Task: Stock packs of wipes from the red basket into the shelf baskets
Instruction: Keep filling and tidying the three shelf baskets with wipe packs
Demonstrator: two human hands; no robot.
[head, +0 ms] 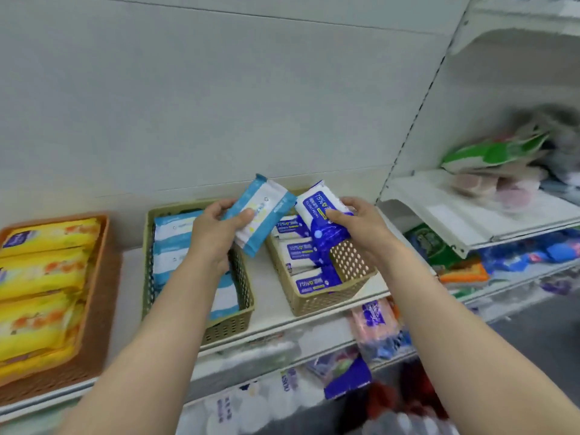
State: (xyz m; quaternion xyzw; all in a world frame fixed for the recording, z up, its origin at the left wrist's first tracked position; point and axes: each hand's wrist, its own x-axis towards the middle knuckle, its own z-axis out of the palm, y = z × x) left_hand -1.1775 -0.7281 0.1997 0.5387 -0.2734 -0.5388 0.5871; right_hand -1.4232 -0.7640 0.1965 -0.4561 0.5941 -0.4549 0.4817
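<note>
White shop shelving (276,306) against a pale back panel, seen from the head camera, looking down past two bare forearms.

Left hand (216,233) up over the green basket (241,312), fingers and thumb curled round a light-blue pack of wipes (260,211), thumb pressed on its face, the pack tilted and lifted clear of the basket. Below and to the left of those fingers, more light-blue packs (175,243) lying flat in the same green basket.

Right hand (361,224) just beside, fingers wrapped over the top edge of a dark-blue pack of wipes (323,215) marked 75%, thumb on its front. That pack tilted, its lower end down among the dark-blue packs (301,255) lined up in the tan basket (345,293). Upper corners of the two held packs close together, touching or not cannot be told.

Far to the left of the left fingers, an orange basket (97,309) filled with yellow packs (40,293). To the right of the right fingers, a raised white shelf (455,221) with blurred bagged goods (502,158), green and pink. Beneath both hands, lower shelves with blurred blue, white and red packaging (370,340).
</note>
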